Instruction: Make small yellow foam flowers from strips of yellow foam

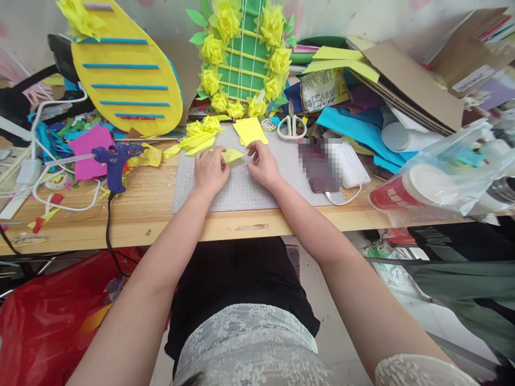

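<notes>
My left hand is closed at the thumb and fingertips on a folded piece of yellow paper, above the grey cutting mat. My right hand is just right of that paper, apparently apart from it, its fingers loosely bent and nothing visible between them. Square yellow paper sheets lie just beyond its fingertips. Several folded yellow paper pieces are heaped beyond my left hand. White-handled scissors and a small white roll rest at the mat's far edge.
A blue glue gun stands at left, its cord over the table edge. Behind are a yellow pear-shaped board and a green strung board with yellow paper flowers. A phone, white box and bagged cup sit right.
</notes>
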`<action>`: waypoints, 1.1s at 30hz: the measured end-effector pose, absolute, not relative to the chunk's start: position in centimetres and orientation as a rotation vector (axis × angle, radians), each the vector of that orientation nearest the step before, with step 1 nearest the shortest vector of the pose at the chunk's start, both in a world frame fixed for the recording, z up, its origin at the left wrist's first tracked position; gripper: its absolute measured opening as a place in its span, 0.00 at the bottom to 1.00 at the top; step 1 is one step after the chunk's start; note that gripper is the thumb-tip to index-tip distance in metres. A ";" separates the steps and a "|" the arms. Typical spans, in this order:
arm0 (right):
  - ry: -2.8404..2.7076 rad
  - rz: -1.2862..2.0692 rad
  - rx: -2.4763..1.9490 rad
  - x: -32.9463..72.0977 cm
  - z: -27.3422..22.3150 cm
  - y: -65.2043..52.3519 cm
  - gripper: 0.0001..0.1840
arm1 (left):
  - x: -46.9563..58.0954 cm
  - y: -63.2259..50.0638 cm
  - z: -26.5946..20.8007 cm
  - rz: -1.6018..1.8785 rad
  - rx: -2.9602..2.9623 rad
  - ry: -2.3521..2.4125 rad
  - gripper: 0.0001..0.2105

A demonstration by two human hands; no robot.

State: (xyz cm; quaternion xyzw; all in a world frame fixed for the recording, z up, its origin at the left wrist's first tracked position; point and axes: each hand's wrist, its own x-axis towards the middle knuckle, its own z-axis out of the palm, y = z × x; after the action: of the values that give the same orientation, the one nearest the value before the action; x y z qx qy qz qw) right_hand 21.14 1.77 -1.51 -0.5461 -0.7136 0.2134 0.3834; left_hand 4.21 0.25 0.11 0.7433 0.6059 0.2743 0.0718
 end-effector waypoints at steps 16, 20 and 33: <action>-1.965 0.538 -1.306 20.7 -1.5 2.2 0.26 | 4.9 0.7 -1.6 1.228 2.040 1.562 0.18; -1.970 0.532 -1.259 21.2 -1.2 2.3 0.25 | 3.0 2.1 -2.6 1.399 1.752 1.601 0.16; -2.097 0.426 -1.148 21.0 -0.4 2.1 0.25 | 3.6 3.7 -2.1 1.184 1.507 1.400 0.19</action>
State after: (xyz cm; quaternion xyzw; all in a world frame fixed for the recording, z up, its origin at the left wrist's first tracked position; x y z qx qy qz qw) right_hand 20.96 2.10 -0.40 -0.4432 -0.8091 0.1642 0.3492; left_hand 3.55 3.70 -2.15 0.5886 0.5470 0.4624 0.3748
